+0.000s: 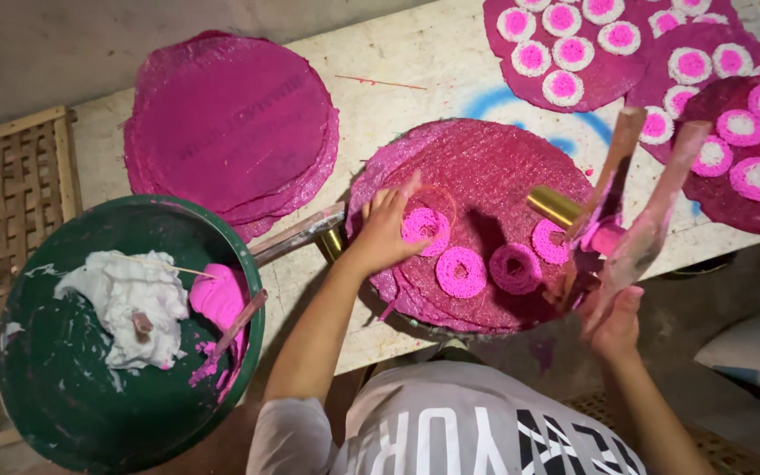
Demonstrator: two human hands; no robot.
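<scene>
Four pink dough rings (461, 271) lie on the round pink mat (485, 176) at the desk's near edge. The left hand (386, 230) rests loose fingers on the leftmost; they look soft and fragile, best lifted from underneath. The right hand (613, 321) grips a pink-smeared press tool (613, 230), fingers clenched.

The far half of the round pink mat (494, 167) is bare, so a hand can pass there. Four pink rings (461, 271) block the near half. The big green bowl (72, 387) crowds the left side of the desk (415, 62).
</scene>
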